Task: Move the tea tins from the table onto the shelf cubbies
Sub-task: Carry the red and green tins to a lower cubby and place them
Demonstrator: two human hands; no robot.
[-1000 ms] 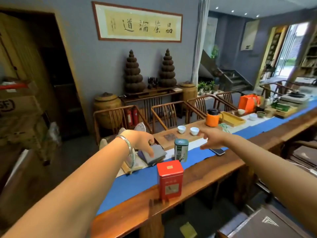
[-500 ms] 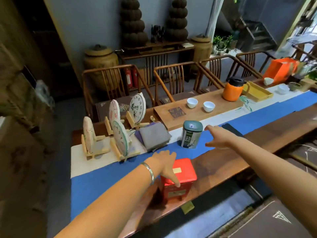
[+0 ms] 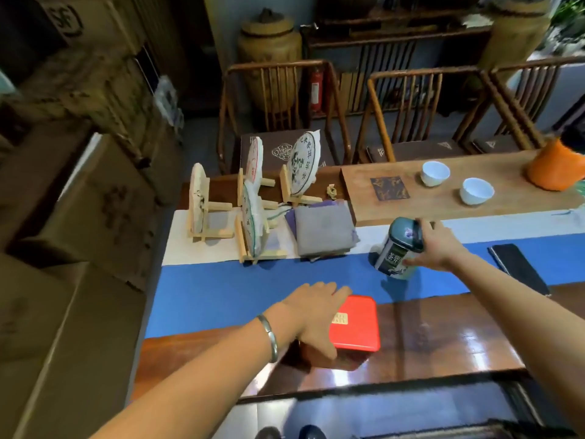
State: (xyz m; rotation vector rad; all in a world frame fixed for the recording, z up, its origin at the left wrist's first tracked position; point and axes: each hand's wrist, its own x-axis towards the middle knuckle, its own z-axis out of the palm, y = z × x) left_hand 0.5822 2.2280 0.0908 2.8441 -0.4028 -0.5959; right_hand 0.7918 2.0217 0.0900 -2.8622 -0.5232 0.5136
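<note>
A red square tea tin stands near the front edge of the long wooden table. My left hand wraps its left side, thumb down the front and fingers over the back edge of the lid. A dark green round tea tin sits on the blue runner, tilted to the left. My right hand grips it from the right, fingers over the lid and thumb low on the side. No shelf cubbies are in view.
Round tea cakes on wooden stands and a folded grey cloth lie behind the runner. Two white cups and an orange pot sit on a wooden tray. A black phone lies right. Cardboard boxes stack left; chairs behind.
My left hand has closed on the red tin's side. My right hand has reached the green tin, gripped it and tipped it left. The view has tilted further down.
</note>
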